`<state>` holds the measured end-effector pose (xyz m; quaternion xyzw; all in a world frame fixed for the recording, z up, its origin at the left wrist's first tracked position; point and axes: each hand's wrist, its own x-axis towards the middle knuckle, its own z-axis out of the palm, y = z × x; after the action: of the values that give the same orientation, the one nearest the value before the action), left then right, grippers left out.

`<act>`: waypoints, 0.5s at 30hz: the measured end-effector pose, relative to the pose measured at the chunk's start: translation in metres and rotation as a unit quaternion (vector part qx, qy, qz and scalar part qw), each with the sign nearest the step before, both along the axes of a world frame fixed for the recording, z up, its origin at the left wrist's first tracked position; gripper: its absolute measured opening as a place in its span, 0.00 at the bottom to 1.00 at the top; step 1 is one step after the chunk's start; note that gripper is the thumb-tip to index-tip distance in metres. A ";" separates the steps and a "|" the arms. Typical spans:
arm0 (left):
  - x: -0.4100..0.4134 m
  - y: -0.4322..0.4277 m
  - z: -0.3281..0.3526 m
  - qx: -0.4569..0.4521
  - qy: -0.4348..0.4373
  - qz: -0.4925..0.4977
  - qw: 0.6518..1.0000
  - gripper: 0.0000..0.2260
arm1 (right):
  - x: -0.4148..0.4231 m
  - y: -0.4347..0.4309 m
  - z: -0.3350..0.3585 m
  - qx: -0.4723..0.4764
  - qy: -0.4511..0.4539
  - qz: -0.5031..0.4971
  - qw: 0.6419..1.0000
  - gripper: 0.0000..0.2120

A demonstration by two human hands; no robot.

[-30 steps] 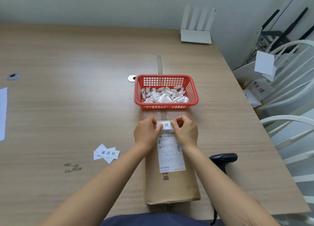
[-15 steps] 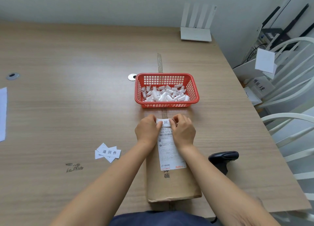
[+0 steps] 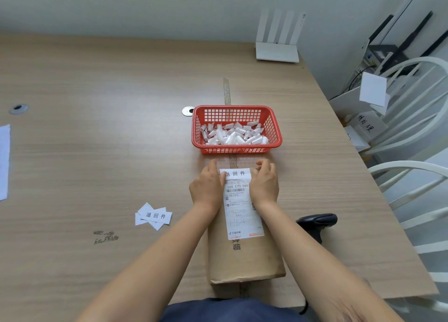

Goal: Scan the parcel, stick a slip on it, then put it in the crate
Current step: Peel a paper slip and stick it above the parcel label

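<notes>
A long brown paper parcel lies lengthwise on the wooden table in front of me, with a white shipping label on top. A white slip with black characters lies across the parcel's far end, just above the label. My left hand pinches the slip's left end with the thumb on it. My right hand holds the right end, fingers curled. A red mesh crate stands right beyond the parcel, with several small white pieces inside.
A small pile of spare slips lies left of the parcel. A black handheld scanner sits to its right. A tape strip runs under the crate. A white router stands at the far edge; white chairs are on the right.
My hands have spread apart along the slip, so its whole printed face now shows. The slip lies flatter on the parcel; the parcel itself has not moved.
</notes>
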<state>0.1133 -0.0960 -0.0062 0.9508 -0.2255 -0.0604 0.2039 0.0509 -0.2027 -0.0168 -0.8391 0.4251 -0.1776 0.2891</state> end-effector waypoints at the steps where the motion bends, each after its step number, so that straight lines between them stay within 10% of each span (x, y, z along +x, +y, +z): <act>1: -0.001 0.001 -0.001 -0.004 0.004 0.001 1.000 0.17 | -0.002 -0.003 0.001 0.022 -0.011 0.000 1.000 0.10; 15: -0.064 0.067 -0.014 -0.129 0.129 0.003 0.983 0.31 | -0.097 0.016 0.011 0.152 0.048 0.219 0.963 0.32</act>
<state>0.0497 -0.0288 -0.0198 0.9013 -0.2005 -0.1524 0.3524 -0.0456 -0.1862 -0.0057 -0.8655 0.2661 -0.0023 0.4243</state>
